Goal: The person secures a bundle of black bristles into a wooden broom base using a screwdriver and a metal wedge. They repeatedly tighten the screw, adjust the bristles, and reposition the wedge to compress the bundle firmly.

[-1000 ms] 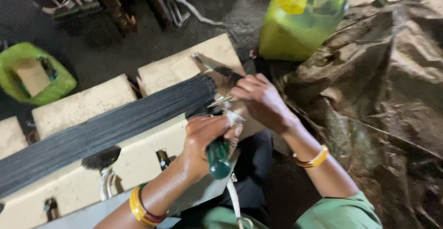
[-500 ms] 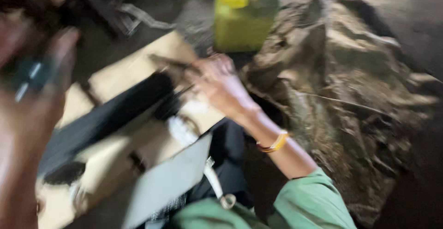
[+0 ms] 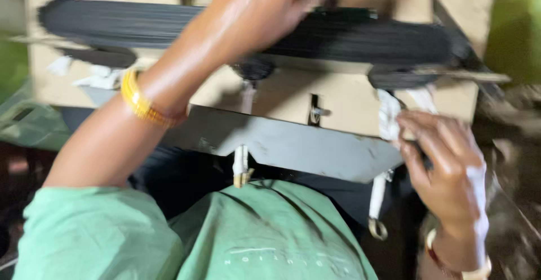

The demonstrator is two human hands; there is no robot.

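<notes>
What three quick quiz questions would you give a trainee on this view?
1. True or false: the left hand is up at the black strand bundle on the pale wooden frame.
2. The right hand has its fingertips nearest to: A) a white strip; B) a hammer; C) a red bucket.
3. Fill in: the bangles on the left wrist are ____ in colour.
Key: 1 true; 2 A; 3 yellow.
</notes>
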